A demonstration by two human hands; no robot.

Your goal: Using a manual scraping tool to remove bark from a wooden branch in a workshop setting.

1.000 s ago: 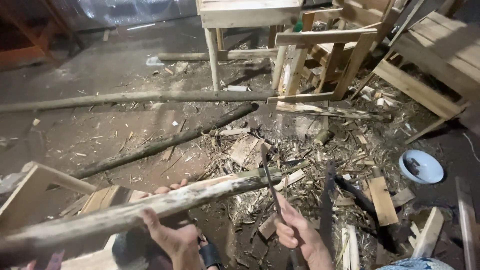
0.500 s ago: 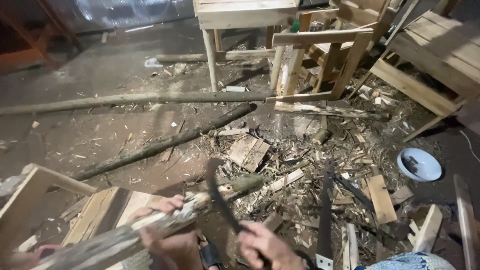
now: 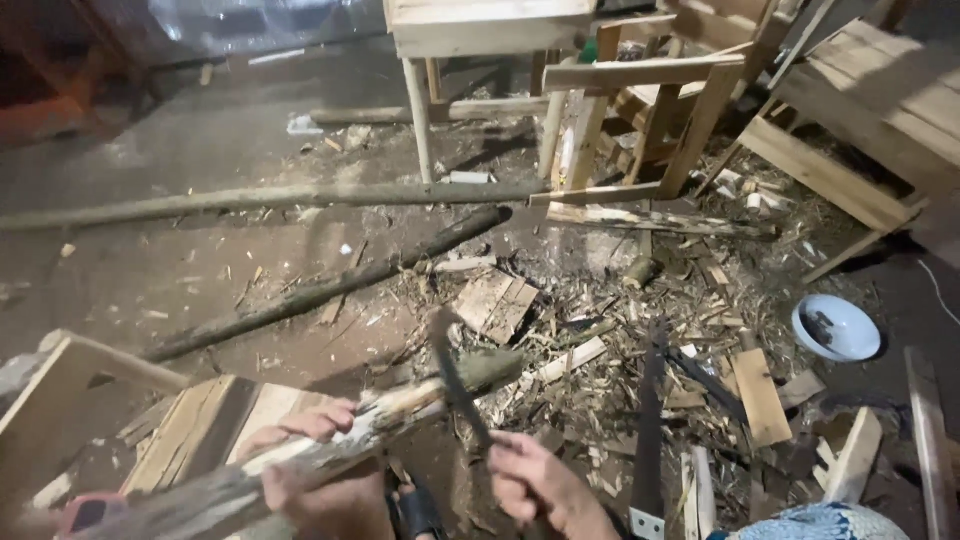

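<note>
At the lower edge of the view, a rough wooden pole (image 3: 330, 450) is gripped by the left hand (image 3: 310, 470), whose fingers are wrapped over its top; the pole runs from the lower left up to a greenish tip near the centre. Just right of it, the right hand (image 3: 535, 485) is closed around the handle of a dark blade (image 3: 455, 375), which is laid across the pole beyond the left hand, close to the tip. One hand saw (image 3: 650, 430) is seen lying on the floor (image 3: 200, 150) right of the right hand, among wood chips (image 3: 600, 320). Two long poles (image 3: 300, 195) are counted on the floor farther off, one round white bowl (image 3: 835, 327) at the right, and one wooden frame (image 3: 60, 400) at the left.
</note>
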